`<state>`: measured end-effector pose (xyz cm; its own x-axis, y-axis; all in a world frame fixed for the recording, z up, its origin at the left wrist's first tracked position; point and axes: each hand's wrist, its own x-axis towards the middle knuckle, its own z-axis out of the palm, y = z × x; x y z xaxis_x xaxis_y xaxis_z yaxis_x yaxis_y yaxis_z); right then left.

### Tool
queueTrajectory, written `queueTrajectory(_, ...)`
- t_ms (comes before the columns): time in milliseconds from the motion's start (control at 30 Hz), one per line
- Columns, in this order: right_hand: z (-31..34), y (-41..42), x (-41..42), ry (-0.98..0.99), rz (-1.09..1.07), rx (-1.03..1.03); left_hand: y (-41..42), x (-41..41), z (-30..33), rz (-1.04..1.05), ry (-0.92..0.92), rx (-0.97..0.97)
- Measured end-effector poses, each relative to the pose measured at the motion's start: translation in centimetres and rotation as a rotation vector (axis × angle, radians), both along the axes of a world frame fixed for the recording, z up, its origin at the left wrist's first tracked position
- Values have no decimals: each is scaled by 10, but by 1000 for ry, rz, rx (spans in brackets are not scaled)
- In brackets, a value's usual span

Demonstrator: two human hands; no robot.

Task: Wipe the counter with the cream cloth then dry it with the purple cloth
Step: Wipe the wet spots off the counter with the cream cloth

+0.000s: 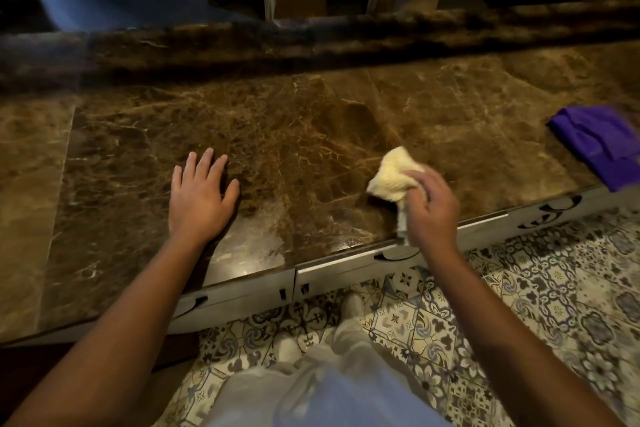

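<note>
The right hand (pixel 431 210) has a closed grip on the cream cloth (pixel 394 177), bunched into a wad; most of it bulges out ahead of the fingers and a tail hangs down past the counter's front edge. The wad sits at or just above the counter (pixel 311 121) near that edge; whether it presses on the stone cannot be told. The wrist is bent, knuckles up, the forearm coming in from lower right. The left hand (pixel 201 198) lies flat on the counter, fingers spread, holding nothing, well apart from the cloth. The purple cloth (pixel 602 146) lies loosely folded at the far right near the front edge, untouched. Judging by this, the wiping step is under way; the drying has not begun. How much counter is already wiped cannot be told.
</note>
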<state>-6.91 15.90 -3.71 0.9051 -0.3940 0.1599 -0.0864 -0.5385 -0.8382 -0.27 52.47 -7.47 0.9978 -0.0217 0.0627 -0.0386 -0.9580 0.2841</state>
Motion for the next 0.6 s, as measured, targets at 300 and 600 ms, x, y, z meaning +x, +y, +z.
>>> queueTrajectory(300,-31,36,1,120,84,-295,-2,0,2,14,-7,-6)
queueTrajectory(600,10,109,-9,156,332,233,-4,-5,18,126,-4,-395)
